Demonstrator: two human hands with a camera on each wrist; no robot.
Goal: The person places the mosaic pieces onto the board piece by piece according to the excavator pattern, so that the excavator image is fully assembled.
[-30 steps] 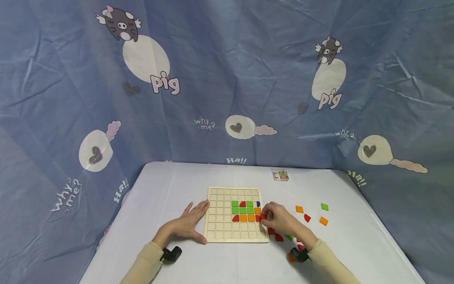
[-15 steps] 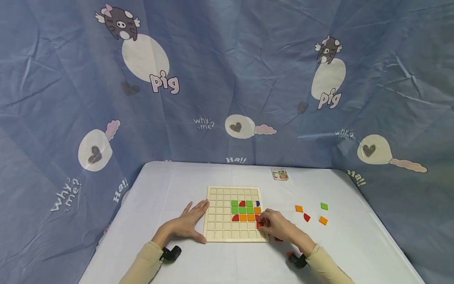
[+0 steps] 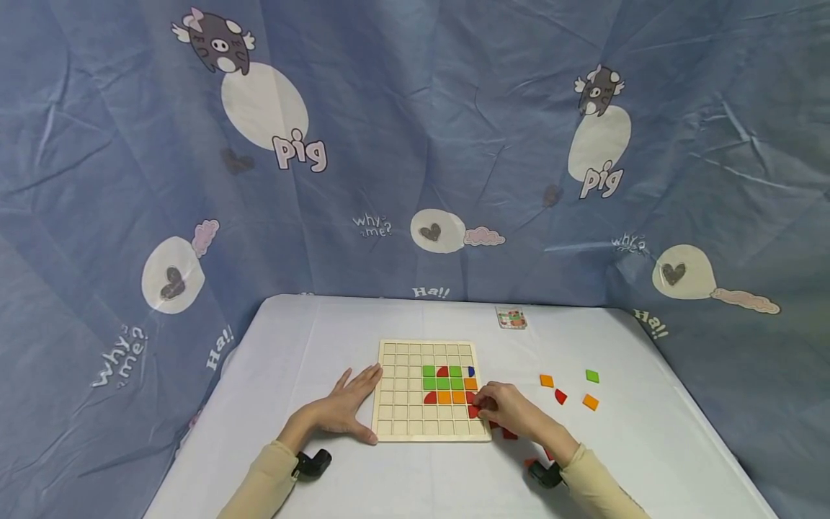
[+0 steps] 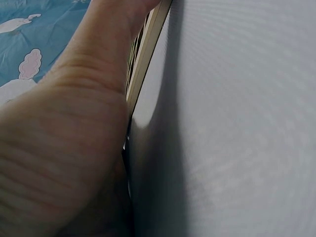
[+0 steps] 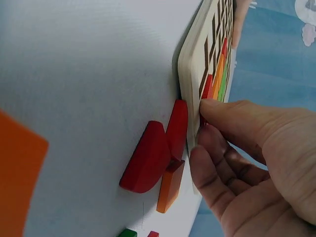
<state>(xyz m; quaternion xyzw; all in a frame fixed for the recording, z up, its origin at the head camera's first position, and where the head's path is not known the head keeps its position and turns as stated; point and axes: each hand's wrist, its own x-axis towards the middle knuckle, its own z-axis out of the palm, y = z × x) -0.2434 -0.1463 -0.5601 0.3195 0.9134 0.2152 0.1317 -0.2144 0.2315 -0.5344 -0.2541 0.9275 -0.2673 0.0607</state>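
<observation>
A pale wooden grid board lies on the table with green, orange, red and blue tiles in its right half. My left hand rests at the board's left edge, fingers spread straight, its thumb near the front left corner. In the left wrist view this hand hides most of the board. My right hand is at the board's right side. Its thumb and index finger pinch a small red tile, mostly hidden by the fingers in the right wrist view. Another red tile sits in a cell beside the fingertips.
Loose red tiles and an orange tile lie against the board's right edge, partly under the right arm. Farther right lie orange tiles, a green tile and a red quarter-round tile. A picture card lies behind.
My right hand has moved slightly toward me along the board's right side, and a red tile now shows in the cell below the red and orange row. My left hand has stayed put.
</observation>
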